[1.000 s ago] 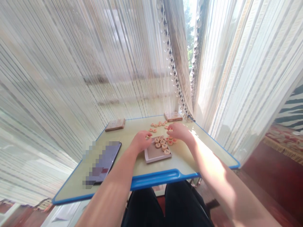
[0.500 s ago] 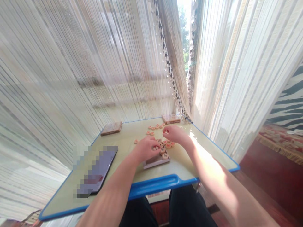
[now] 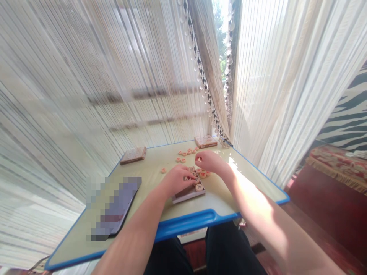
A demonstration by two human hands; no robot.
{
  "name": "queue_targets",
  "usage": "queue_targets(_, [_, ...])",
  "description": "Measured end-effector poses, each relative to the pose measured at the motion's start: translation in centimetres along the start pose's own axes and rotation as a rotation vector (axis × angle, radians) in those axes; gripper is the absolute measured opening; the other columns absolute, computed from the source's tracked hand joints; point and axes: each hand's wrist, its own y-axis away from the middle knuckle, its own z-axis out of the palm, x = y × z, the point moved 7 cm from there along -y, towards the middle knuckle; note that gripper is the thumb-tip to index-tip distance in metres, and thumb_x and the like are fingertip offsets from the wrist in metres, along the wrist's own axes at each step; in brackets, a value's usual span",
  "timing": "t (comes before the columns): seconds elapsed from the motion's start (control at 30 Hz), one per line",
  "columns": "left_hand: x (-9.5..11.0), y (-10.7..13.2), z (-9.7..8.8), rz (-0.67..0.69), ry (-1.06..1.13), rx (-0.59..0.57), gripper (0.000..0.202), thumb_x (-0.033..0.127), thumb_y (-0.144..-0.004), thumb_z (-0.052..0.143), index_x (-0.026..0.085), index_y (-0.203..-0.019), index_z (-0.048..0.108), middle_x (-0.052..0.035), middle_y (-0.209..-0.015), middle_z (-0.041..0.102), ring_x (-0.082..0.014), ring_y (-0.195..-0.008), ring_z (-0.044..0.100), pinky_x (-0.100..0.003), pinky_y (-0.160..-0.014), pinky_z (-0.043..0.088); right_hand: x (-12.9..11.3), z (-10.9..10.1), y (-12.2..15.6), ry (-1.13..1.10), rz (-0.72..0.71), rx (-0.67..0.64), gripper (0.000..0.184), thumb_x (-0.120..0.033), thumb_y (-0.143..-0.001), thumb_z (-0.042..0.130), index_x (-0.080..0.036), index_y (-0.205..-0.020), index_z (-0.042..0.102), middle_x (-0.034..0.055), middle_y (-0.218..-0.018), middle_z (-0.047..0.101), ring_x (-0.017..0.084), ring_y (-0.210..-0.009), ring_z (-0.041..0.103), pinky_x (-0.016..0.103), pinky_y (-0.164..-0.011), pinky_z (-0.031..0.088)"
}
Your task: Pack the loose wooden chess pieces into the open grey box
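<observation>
Near the desk (image 3: 186,224) edge, our left hand (image 3: 179,179) curls over wooden discs (image 3: 198,187) in the shallow box (image 3: 185,194); we cannot tell whether it grips one. Beyond, our right hand (image 3: 210,161) pinches a red-marked disc (image 3: 200,158). We seem to be packing, so it needs laying flat beside its neighbours. Loose discs (image 3: 186,152) lie farther off.

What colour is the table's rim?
The rim is blue, clearest along the near edge in the head view.
</observation>
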Motion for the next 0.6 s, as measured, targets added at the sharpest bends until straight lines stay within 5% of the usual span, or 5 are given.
queue_targets(0.23, [0.01, 0.05, -0.07, -0.002, 0.008, 0.008, 0.015, 0.025, -0.074, 0.061, 0.025, -0.083, 0.074, -0.0016, -0.080, 0.066, -0.0156, -0.080, 0.057, -0.026, -0.076, 0.044, -0.30, 0.03, -0.03, -0.007, -0.048, 0.005, 0.022, -0.022, -0.076, 0.047, -0.020, -0.083, 0.068, 0.0029, -0.078, 0.066, 0.012, -0.065, 0.053, 0.022, -0.056, 0.031])
queue_targets(0.6, [0.07, 0.00, -0.07, 0.017, 0.044, 0.012, 0.014, 0.033, -0.074, 0.063, 0.023, -0.078, 0.073, -0.0016, -0.078, 0.066, -0.0149, -0.078, 0.057, -0.025, -0.075, 0.043, -0.33, 0.10, -0.04, -0.032, -0.074, 0.026, 0.023, -0.022, -0.074, 0.047, -0.019, -0.081, 0.069, 0.0031, -0.074, 0.066, 0.012, -0.062, 0.052, 0.022, -0.056, 0.032])
